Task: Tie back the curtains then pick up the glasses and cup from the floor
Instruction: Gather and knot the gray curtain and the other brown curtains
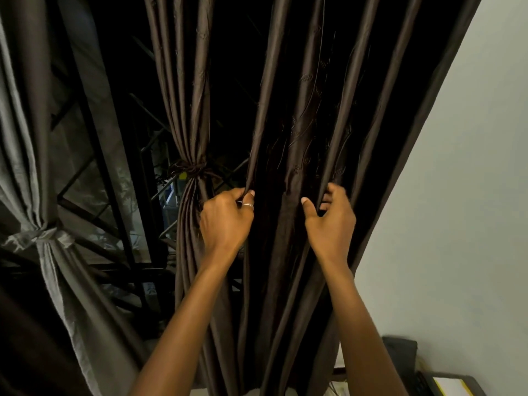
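A dark brown curtain panel [303, 115] hangs loose in the middle of the view. My left hand [225, 218] grips its left edge fold, a ring on one finger. My right hand [331, 218] curls round folds on its right side. Both hands are at the same height, with bunched cloth between them. Left of them a second brown curtain [188, 110] is tied with a cord [194, 168] at mid-height. A grey curtain [25, 138] at far left is knotted back too. No glasses or cup are in view.
Behind the curtains a dark window with a metal grille [120, 178] shows. A pale wall [457, 195] fills the right side. At the bottom right stand a dark box-like object [400, 355] and a table edge [457, 384].
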A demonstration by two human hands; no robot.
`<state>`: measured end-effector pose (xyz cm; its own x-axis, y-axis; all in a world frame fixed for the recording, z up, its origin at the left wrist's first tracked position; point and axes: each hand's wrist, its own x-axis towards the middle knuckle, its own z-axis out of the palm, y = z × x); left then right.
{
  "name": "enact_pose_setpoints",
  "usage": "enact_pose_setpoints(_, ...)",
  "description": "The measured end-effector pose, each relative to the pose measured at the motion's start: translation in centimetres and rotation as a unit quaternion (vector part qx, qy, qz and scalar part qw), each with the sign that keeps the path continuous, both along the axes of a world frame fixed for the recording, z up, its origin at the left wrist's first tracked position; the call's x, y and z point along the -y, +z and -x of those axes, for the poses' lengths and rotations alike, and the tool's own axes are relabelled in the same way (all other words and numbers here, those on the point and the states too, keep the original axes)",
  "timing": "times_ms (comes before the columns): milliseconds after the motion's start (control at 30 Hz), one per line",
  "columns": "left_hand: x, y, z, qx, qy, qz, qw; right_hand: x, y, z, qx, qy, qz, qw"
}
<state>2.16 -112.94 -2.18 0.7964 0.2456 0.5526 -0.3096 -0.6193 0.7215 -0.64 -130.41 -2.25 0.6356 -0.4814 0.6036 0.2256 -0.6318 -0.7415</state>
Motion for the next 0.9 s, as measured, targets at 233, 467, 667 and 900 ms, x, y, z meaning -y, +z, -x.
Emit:
enact_pose_setpoints(233, -3.2, 0.5, -0.5, 0.011, 0.011, 0.019, 1.0, 3.0, -0.8, -1.6, 0.002, -0.057, -0.006, 0.998)
enact_pose_setpoints(467, -4.5, 0.5, -1.5, 0.032, -0.005, 0.022, 0.999, 1.9, -1.5, -1.8, 0.016, -0.076, -0.005, 0.997)
enact_pose_setpoints(667, -6.1, 0.1, -2.4, 0.051, -0.004, 0.012, 0.999, 1.7, -1.8, -1.5, 0.036, -0.087, -0.003, 0.996)
enact_pose_setpoints(900, -4.6, 0.1, -1.2, 0.088, 0.014, 0.013, 0.996, 1.2, -2.0, -1.0, 0.063, -0.084, 0.016, 0.994)
